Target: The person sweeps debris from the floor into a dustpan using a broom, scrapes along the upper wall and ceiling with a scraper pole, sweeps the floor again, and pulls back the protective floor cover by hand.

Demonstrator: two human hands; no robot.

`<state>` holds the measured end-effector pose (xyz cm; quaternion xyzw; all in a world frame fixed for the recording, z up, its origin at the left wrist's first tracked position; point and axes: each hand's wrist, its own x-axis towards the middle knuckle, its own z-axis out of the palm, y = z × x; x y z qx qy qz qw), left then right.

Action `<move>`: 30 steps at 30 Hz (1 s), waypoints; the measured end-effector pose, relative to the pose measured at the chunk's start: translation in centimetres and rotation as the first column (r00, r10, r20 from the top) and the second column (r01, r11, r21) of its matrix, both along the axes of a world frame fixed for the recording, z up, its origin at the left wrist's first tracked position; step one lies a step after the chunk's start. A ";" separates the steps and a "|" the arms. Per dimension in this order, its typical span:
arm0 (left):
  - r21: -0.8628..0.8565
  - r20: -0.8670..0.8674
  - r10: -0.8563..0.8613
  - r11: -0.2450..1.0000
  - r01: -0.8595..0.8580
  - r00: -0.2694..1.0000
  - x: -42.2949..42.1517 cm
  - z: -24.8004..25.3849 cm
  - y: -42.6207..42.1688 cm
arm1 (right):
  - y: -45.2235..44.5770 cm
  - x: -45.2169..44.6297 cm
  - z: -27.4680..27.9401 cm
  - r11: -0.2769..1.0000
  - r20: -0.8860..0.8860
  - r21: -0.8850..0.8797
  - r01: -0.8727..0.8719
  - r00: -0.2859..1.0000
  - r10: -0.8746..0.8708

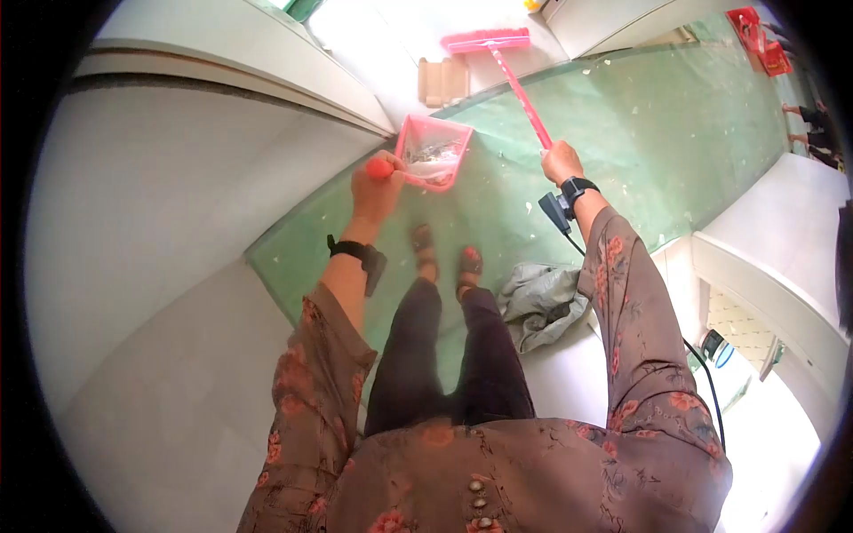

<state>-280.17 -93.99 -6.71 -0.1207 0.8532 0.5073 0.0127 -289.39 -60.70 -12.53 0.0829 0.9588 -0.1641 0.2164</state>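
Note:
My left hand (375, 188) is closed around the red-ended upright handle of a pink dustpan (450, 171). Whitish scraps and debris lie in its pan, just beyond the hand. My right hand (562, 163) grips the pink handle of a broom (518, 89), which slants away from me. At its far end the pink bristle head (486, 40) rests on the pale floor. Close to that head and to the dustpan lies a flattened piece of brown cardboard (442, 82).
Green sheeting (640, 115) with scattered white bits covers the floor under my feet. A grey sack (540, 302) lies beside my legs. White walls (178, 178) close in on the left. Red bags (760, 40) are at the far right, near another person's dark clothing (813, 133).

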 end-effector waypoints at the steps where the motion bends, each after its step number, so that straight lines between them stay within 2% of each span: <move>1: 0.015 0.105 0.012 1.000 -0.014 0.994 -0.8 0.7 0.0 | -0.3 0.3 0.5 0.997 -0.060 0.025 -0.068 0.996 0.070; 5: 0.065 0.132 0.039 0.997 -0.048 0.991 -4.0 1.9 0.1 | 0.2 1.7 3.2 0.983 0.082 0.035 -0.179 0.981 0.175; 7: 0.310 0.169 0.060 0.944 -0.111 0.984 -5.5 1.3 -1.0 | 1.7 3.8 3.9 0.969 0.131 0.022 -0.244 0.962 0.240; 8: 0.315 0.169 0.057 0.943 -0.109 0.984 -5.8 1.1 -1.4 | 2.5 5.1 4.7 0.963 0.129 0.001 -0.269 0.955 0.267; 10: 0.107 0.169 0.063 0.991 -0.081 0.984 -6.1 0.8 -1.9 | 4.2 8.5 6.9 0.947 0.136 -0.049 -0.318 0.937 0.321; 11: 0.112 0.168 0.062 0.990 -0.081 0.984 -6.1 0.8 -2.1 | 4.8 10.1 8.1 0.935 0.139 -0.082 -0.345 0.925 0.353; 14: 0.188 0.194 0.025 0.980 -0.062 0.981 -4.0 0.1 -2.5 | 5.5 14.8 12.2 0.944 0.266 -0.104 -0.313 0.906 0.329; 16: 0.180 0.068 -0.081 0.981 0.067 0.994 -1.7 -1.7 -2.5 | 5.5 17.4 14.7 0.955 0.319 -0.108 -0.276 0.900 0.296; 18: 0.176 0.059 -0.101 0.980 0.089 0.993 0.5 -0.1 -1.5 | 5.7 19.4 16.8 0.977 0.400 -0.110 -0.183 0.892 0.212; 21: 0.166 0.006 -0.109 0.980 0.107 0.994 3.0 -0.3 -1.2 | 5.9 20.9 19.1 0.974 0.397 -0.155 -0.168 0.892 0.217; 23: 0.153 -0.039 -0.096 0.983 0.101 0.995 4.3 0.3 -1.6 | 5.9 21.4 20.1 0.976 0.377 -0.184 -0.120 0.908 0.183; 25: 0.188 -0.037 -0.082 0.978 0.088 0.996 6.0 1.0 -2.1 | 5.8 21.3 21.0 0.976 0.473 -0.176 0.125 0.881 -0.027; 29: 0.175 -0.110 -0.113 0.976 0.132 0.987 8.9 2.4 -3.3 | 7.0 19.6 19.7 0.960 0.457 -0.206 0.188 0.886 -0.076; 30: 0.149 -0.115 -0.099 0.982 0.116 0.988 10.0 2.8 -3.3 | 7.2 18.8 18.5 0.972 0.397 -0.216 0.093 0.918 0.001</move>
